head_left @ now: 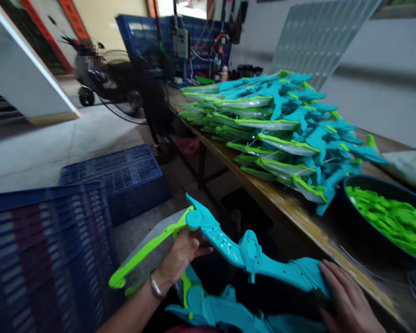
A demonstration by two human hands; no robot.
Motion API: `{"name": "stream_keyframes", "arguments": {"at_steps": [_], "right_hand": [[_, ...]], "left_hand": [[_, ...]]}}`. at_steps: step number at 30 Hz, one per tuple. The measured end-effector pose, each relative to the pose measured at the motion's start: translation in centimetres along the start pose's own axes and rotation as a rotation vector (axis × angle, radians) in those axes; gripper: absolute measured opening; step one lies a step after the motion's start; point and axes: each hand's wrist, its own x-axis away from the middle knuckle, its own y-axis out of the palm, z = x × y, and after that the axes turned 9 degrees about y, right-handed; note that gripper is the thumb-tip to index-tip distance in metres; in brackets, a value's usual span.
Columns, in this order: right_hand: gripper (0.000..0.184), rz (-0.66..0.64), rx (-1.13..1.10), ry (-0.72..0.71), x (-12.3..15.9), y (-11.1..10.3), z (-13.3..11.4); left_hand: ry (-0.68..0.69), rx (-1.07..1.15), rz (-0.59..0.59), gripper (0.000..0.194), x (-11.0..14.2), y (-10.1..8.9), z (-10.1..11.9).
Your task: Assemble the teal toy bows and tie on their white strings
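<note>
A turquoise plastic toy bow (229,247) with a bright green limb (149,247) spans the space between my hands. My left hand (180,259), with a metal bracelet at the wrist, is closed at the joint where the green limb meets the turquoise body; some of its fingers are hidden. At the other end of the body, my right hand (346,296) grips the turquoise tip with fingers on top. Clear film stretches along the green limb. Below, another turquoise bow (225,314) lies across my lap, partly cut off by the frame.
A large stack of similar bows (263,125) covers the wooden table (280,203) on the right. Beside it stands a black tub (370,231) of small green parts. Blue crates (45,259) stand at the left. A fan and a scooter (90,69) are farther back.
</note>
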Motion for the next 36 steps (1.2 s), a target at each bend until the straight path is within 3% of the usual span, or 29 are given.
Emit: {"name": "stream_keyframes", "arguments": {"at_steps": [5,8,11,14,17,19,23,26,29,32,36], "right_hand": [[0.065,0.13,-0.058,-0.103,-5.9,4.6,-0.1],[0.065,0.032,-0.22,-0.118,-11.0,4.0,-3.1],[0.071,-0.288,-0.608,-0.11,-16.6,-0.3,-10.0],[0.075,-0.479,-0.917,-0.195,-22.3,-4.5,-17.0],[0.064,-1.052,-1.08,-0.246,-25.9,-5.6,-21.0],[0.055,-1.241,-1.157,-0.238,-26.5,-4.9,-22.2],[0.047,-1.146,-1.383,-0.192,-25.5,-2.9,-22.8],[0.048,-1.098,-1.443,-0.076,-24.9,-1.7,-22.9],[0.05,-1.008,-1.448,0.064,-24.8,-0.6,-23.0],[0.052,-0.868,-1.413,0.215,-24.8,0.2,-23.2],[0.051,-0.794,-1.435,0.264,-23.9,0.7,-23.5]], "left_hand": [[0.188,0.102,0.151,0.056,-1.5,3.9,1.9],[0.238,0.064,0.158,0.052,-1.6,4.8,2.4],[0.267,-0.004,0.118,0.046,-1.2,5.2,2.0],[0.286,-0.113,0.107,0.039,-0.8,5.4,1.2],[0.293,-0.154,0.073,0.043,-0.5,5.0,0.8],[0.273,-0.129,0.06,0.048,-0.4,4.4,1.0],[0.207,-0.137,0.028,0.034,0.5,2.2,2.1],[0.257,-0.135,0.031,0.034,1.7,0.0,2.7],[0.346,-0.035,0.142,0.044,2.8,-2.0,2.6],[0.423,0.036,0.256,0.038,3.5,-3.1,2.2],[0.423,0.074,0.298,0.047,3.8,-3.5,2.8]]}}
